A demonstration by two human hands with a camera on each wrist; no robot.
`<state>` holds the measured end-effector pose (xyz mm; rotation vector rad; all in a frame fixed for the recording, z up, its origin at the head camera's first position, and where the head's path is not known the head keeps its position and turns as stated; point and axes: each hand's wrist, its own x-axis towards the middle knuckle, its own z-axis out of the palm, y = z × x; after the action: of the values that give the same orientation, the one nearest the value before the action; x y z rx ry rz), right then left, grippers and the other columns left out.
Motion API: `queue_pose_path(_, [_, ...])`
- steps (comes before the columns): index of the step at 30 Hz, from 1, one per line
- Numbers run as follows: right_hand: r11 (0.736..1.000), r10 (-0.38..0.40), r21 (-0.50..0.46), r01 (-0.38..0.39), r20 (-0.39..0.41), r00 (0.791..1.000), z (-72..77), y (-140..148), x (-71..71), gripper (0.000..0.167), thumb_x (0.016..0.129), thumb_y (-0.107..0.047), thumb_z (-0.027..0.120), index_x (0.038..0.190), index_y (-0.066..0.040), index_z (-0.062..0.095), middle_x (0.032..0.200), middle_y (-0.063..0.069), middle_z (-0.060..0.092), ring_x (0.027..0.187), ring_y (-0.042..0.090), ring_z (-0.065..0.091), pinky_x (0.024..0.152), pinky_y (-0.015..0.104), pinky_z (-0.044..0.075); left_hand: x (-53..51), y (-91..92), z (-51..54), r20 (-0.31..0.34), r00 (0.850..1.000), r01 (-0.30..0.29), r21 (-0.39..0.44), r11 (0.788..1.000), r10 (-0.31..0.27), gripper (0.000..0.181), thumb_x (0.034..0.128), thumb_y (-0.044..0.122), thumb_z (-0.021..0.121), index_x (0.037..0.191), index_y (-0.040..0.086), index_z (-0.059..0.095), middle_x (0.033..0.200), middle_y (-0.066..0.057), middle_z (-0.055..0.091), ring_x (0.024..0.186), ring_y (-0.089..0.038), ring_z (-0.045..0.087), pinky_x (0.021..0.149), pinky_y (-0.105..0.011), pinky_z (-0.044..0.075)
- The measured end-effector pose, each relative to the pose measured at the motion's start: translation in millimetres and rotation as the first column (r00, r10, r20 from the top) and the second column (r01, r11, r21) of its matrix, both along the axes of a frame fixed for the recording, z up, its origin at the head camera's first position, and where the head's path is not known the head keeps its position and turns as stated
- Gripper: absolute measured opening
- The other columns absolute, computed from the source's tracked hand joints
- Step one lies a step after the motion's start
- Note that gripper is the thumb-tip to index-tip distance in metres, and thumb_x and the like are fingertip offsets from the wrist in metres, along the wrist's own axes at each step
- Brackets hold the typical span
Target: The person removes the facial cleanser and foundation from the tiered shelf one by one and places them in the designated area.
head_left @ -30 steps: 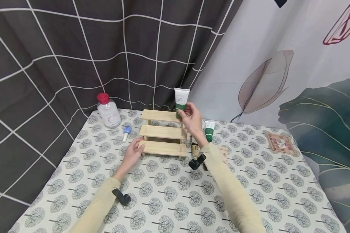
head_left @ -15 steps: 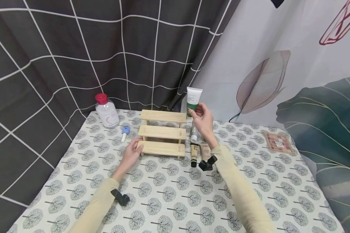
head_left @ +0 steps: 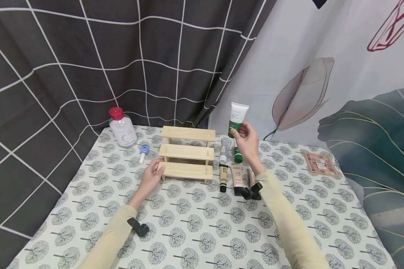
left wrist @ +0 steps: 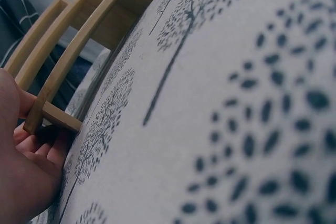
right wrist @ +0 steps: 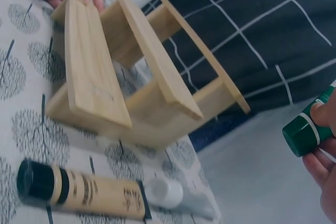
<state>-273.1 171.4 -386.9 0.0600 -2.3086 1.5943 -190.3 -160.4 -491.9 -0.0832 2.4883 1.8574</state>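
Observation:
My right hand (head_left: 248,142) holds a white-and-green squeeze tube (head_left: 238,116) upright, cap end down, in the air to the right of a three-step wooden rack (head_left: 186,151). In the right wrist view, the fingers pinch it close to its green cap (right wrist: 300,136). My left hand (head_left: 150,175) grips the left end of the rack's lowest step. Seen from the left wrist, the fingers curl under that step (left wrist: 86,51). Under the right hand lies another green-capped tube (head_left: 238,155), partly hidden, with a grey tube (head_left: 225,148) beside it.
Nearer the front lie a gold tube with a black cap (head_left: 223,176), a BB tube (head_left: 237,175) and another tube (head_left: 251,178) partly behind the right wrist camera. A red-capped bottle (head_left: 124,131) and a small blue-and-white item (head_left: 143,152) stand left. A palette (head_left: 321,164) lies far right.
My right hand has carried the tube rightward, from above the rack's top step to beyond its right side, uncovering the tubes on the table. The left hand stays on the rack.

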Motion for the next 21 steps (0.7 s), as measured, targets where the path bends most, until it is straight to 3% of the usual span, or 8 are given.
queue_pose_path(14, [0.995,-0.098,0.029,0.096,0.078,0.992,-17.6,41.3,5.4,0.043,0.096,-0.013,0.069,0.133,0.004,0.056,0.126,0.023,0.065,0.113,0.033,0.065,0.105,0.038,0.057,-0.2,-1.7,-1.6,-0.004,1.0,0.004,-0.022,1.0,-0.004,0.044,0.1054,0.015,0.05,0.147,0.006,0.043,0.152,-0.025,0.048,0.136,-0.042,0.053,0.12,-0.055,0.039])
queue_pose_path(21, [0.988,-0.154,0.042,0.149,0.131,0.979,-25.7,55.1,7.8,0.043,0.097,-0.018,0.068,0.133,0.003,0.056,0.127,0.023,0.065,0.114,0.034,0.066,0.103,0.042,0.058,-1.0,-1.1,-1.7,-0.006,1.0,0.009,-0.006,1.0,-0.009,0.043,0.1049,0.015,0.051,0.146,0.004,0.044,0.152,-0.026,0.046,0.138,-0.041,0.051,0.119,-0.05,0.042])
